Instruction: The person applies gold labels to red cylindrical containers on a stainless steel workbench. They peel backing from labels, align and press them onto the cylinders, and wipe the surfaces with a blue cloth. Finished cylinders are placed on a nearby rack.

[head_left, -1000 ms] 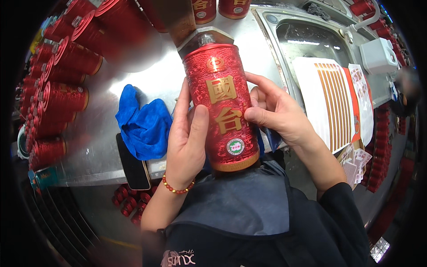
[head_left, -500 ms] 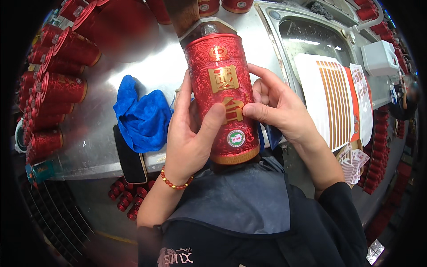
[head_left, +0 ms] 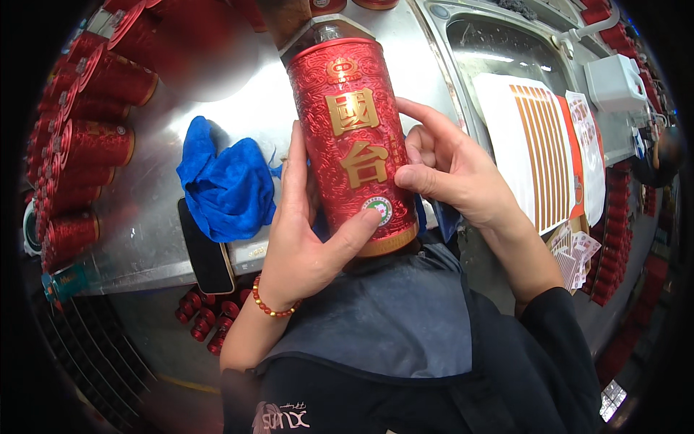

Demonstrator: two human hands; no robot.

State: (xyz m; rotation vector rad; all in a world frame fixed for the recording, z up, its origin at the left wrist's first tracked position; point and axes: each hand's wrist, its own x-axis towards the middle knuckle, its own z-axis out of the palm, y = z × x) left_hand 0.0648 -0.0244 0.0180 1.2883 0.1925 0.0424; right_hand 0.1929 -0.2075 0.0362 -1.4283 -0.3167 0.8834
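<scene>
A red embossed cylindrical bottle [head_left: 350, 137] with gold characters leans in front of me, its clear-capped top against a brown block [head_left: 298, 20] and its gold-rimmed base close to my apron. My left hand [head_left: 311, 239] grips its left side, the thumb lying on a round white-and-green sticker [head_left: 379, 210] near the base; the other fingers go partly behind it. On the right side, my right hand [head_left: 452, 170] has its thumb and curled fingers against the bottle's edge. Part of its grip is hidden.
A crumpled blue cloth [head_left: 225, 184] lies left of my hands, beside a black phone [head_left: 206, 249]. Red bottles [head_left: 101, 141] crowd the far left. At right are a metal sink [head_left: 499, 54], sheets of gold strips [head_left: 535, 155] and a white jug [head_left: 614, 83].
My left thumb has slid down from the lower gold character to the round sticker. The bottle sits slightly farther up and left in view; my right hand stays at its side.
</scene>
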